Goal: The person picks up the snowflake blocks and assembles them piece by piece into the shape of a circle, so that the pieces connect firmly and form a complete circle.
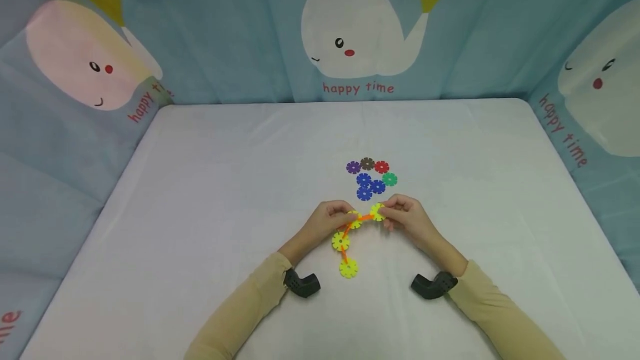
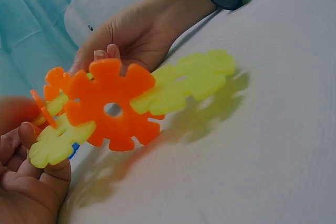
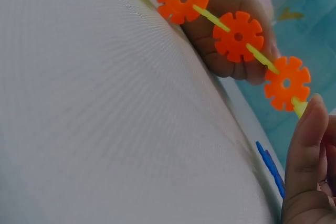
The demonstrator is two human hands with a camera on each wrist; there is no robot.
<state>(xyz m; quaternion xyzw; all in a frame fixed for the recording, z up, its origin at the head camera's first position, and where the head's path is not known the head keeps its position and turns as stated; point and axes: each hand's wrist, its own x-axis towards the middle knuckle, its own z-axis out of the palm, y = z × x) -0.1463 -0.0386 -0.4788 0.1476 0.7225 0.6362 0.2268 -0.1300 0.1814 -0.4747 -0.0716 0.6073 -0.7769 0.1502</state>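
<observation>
A curved chain of notched plastic discs, yellow ones lying flat and orange ones standing on edge between them, spans my two hands. In the head view, my left hand (image 1: 332, 220) pinches a yellow disc (image 1: 355, 219) near the chain's upper bend. The right hand (image 1: 406, 216) pinches the yellow disc (image 1: 377, 212) at the far end. Toward me hangs the chain's other end, another yellow disc (image 1: 348, 268). An orange disc (image 2: 113, 106) slotted into its yellow neighbours fills the left wrist view. Three orange discs, one of them (image 3: 238, 36) in the middle, show in the right wrist view.
Beyond the hands, loose discs lie on the white table (image 1: 225, 182): purple (image 1: 353, 167), brown (image 1: 367, 163), red (image 1: 382, 166), green (image 1: 390, 179) and several blue ones (image 1: 378, 186). A black wrist device (image 1: 302, 284) is on each sleeve cuff. Whale-print cloth (image 1: 240, 32) hangs behind.
</observation>
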